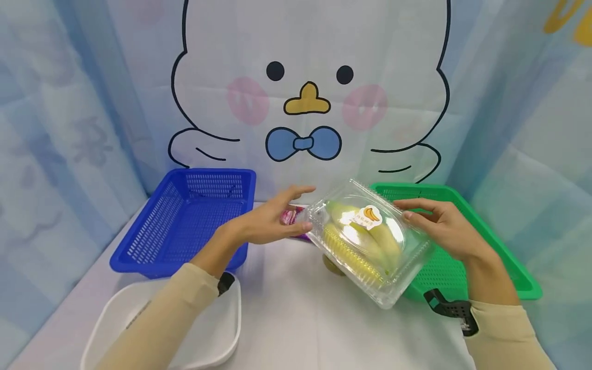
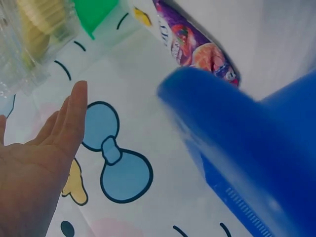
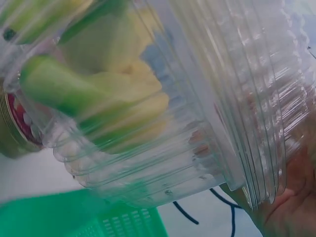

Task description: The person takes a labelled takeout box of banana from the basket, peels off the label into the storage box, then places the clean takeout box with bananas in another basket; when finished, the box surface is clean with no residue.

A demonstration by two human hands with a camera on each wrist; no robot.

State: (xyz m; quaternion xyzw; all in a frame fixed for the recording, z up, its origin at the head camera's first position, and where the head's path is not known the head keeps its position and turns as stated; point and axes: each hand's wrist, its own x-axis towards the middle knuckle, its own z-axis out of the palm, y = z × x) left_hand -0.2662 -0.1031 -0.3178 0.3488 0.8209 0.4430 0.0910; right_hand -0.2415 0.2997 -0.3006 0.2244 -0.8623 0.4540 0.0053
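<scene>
1. Pinching the clear container (image 1: 411, 257) at its upper right side, the right hand (image 1: 444, 228) has its grip clamped on the plastic, thumb and fingers together on that edge.
2. Bananas (image 1: 386, 239) show through the lid, under a round label (image 1: 370, 217). The container is tilted, raised off the bench (image 1: 282, 308), its longer sides sloping from far left to near right.
3. From the right grip, it reaches leftward and back toward the person, so the right hand is the nearer one.
4. The left hand (image 1: 265, 221) faces the container's left corner, fingers and thumb apart, holding nothing; the left wrist view shows a gap between fingertips and plastic.
5. In the head view, the container lies between both hands, overlapping the left side of the green basket (image 1: 499, 249). A purple pack (image 1: 289, 216) sits behind the left hand, near the blue basket (image 1: 139, 266).
</scene>
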